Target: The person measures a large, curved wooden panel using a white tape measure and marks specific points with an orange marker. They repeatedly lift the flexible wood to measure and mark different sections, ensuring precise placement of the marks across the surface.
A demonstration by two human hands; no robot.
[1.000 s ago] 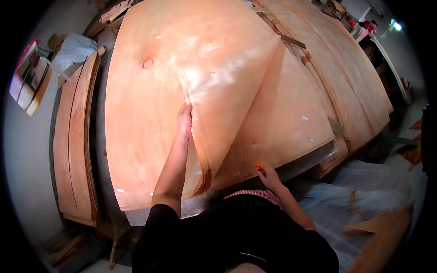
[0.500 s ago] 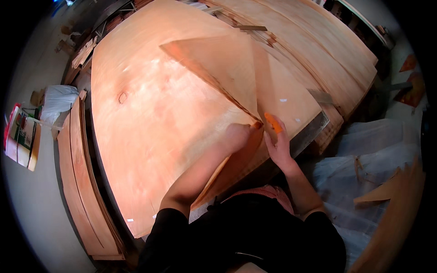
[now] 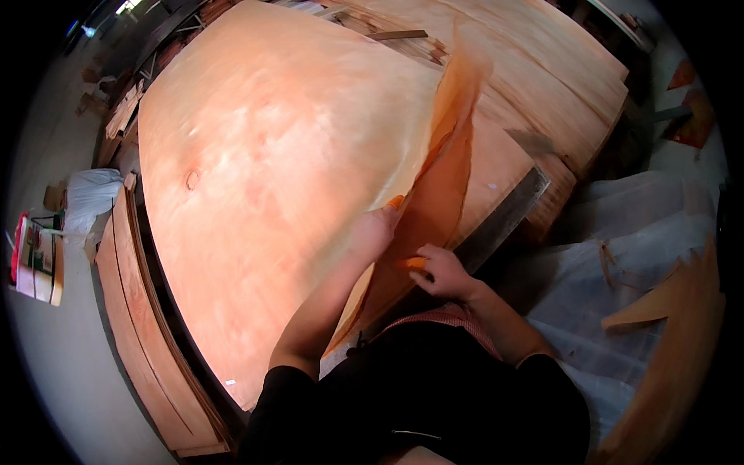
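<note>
A broad, thin wood veneer sheet [image 3: 263, 170] lies in front of me, pale pinkish tan with a knot at its left. Its right part is lifted into a standing orange-brown fold [image 3: 442, 186]. My left hand [image 3: 372, 232] is closed on the sheet at the base of that fold, with an orange covering on a fingertip. Just right of it and nearer my body, my right hand [image 3: 446, 273] has its fingers bent, thumb and forefinger apart, beside the fold's darker face. Orange shows at its forefinger too. Another pale wood surface [image 3: 496, 167] is under the fold's right side.
More veneer sheets [image 3: 542, 85] lie stacked at the far right. A narrow stack of wood strips [image 3: 143, 325] runs along the left, near a white sack [image 3: 97, 198]. Clear plastic sheeting [image 3: 597, 263] spreads at the right. A dark edge [image 3: 508, 221] borders the work surface.
The folded-over flap has swung up and right into a standing fold. My left hand has moved slightly left; my right hand has come down and left, its fingers now pointing left.
</note>
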